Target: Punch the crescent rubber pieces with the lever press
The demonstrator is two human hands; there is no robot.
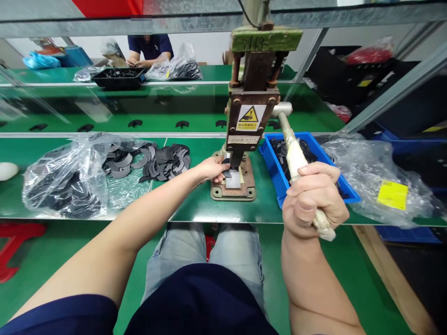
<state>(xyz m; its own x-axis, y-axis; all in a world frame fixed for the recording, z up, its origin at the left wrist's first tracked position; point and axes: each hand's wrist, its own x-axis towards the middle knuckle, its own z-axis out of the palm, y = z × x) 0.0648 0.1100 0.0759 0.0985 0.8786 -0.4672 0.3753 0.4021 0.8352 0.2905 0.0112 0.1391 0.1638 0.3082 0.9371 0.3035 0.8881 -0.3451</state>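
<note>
A hand-operated press [252, 111] with a yellow warning label stands on the green bench in front of me. My right hand [312, 197] is wrapped round its lever [295, 156], which is covered in pale wrapping and slants down toward me. At the foot of the press, my left hand [211, 168] pinches a small dark curved piece [226, 173] under the ram, beside a metal plate [233, 180] on the base. How far the piece reaches under the ram is hidden. A pile of dark curved pieces [167, 163] lies left of my left hand.
A clear plastic bag [66, 181] of dark pieces lies at the left. Right of the press are a blue tray [271, 174] of dark parts and another plastic bag [366, 172]. Spaced dark pieces [182, 124] lie on a green strip behind. A person [150, 49] sits across the bench.
</note>
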